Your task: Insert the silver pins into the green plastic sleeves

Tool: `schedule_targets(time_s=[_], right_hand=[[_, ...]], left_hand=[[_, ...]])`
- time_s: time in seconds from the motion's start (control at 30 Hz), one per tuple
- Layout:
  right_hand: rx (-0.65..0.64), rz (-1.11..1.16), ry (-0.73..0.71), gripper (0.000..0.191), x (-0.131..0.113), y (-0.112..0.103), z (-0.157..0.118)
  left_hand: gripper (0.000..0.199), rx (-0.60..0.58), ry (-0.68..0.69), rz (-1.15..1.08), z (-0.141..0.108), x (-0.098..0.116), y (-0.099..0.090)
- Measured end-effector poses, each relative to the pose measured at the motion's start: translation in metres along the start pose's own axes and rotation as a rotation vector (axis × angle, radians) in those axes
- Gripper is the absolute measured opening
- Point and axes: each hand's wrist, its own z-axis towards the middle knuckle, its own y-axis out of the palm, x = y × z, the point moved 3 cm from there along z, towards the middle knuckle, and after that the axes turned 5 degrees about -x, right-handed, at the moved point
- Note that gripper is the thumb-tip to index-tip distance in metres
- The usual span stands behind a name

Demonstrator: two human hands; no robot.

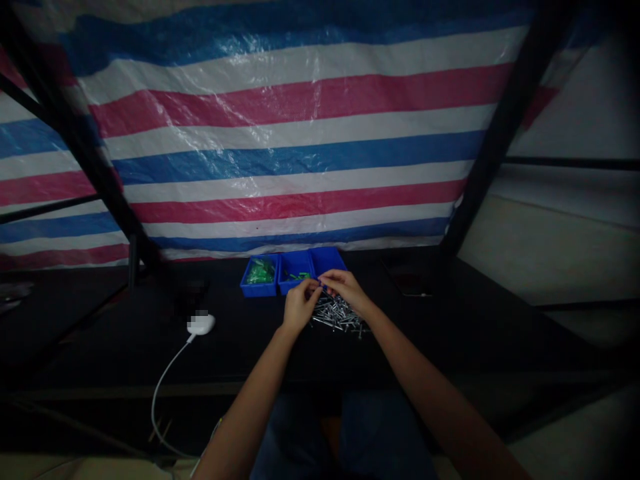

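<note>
My left hand (300, 305) and my right hand (349, 288) meet fingertip to fingertip at the front of the blue bins. Both are closed in a pinch; whatever is between the fingers is too small and dark to name. Below and between them lies a loose pile of thin silvery metal pieces, like screws or nails (336, 315). Just behind the hands, the middle blue bin (295, 259) holds a few small green pieces (302, 275). A left blue bin (259, 291) contains a clear bag of green pieces (261, 270). The right blue bin (327, 257) is partly hidden by my right hand.
A black tabletop (240, 353) carries everything. On the left sits a white rounded device (202, 325) with a white cable (156, 393) running off the front edge. A dark flat object (416, 285) lies at the right. Striped sheeting (300, 153) hangs behind, between black frame posts.
</note>
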Motion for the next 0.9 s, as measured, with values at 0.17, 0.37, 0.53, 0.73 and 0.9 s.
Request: schedule_targets(time_s=[0.17, 0.37, 0.53, 0.73, 0.9], right_hand=[[-0.021, 0.021, 0.009, 0.029, 0.0, 0.0, -0.001], [-0.012, 0.001, 0.02, 0.03, 0.006, -0.004, 0.0], [0.017, -0.002, 0.012, 0.029, 0.009, -0.009, 0.002], [0.043, -0.002, 0.01, 0.028, 0.006, -0.01, 0.001], [0.004, -0.031, 0.034, 0.028, 0.004, -0.006, -0.001]], left_hand=[[0.015, -0.023, 0.006, 0.088, 0.0, 0.002, -0.001], [0.015, -0.045, -0.026, 0.079, -0.001, 0.004, -0.001], [0.018, 0.013, -0.048, -0.058, 0.002, -0.004, 0.0], [0.025, 0.129, -0.135, -0.337, 0.01, -0.018, -0.003], [0.027, 0.185, -0.189, -0.488, 0.012, -0.021, -0.006]])
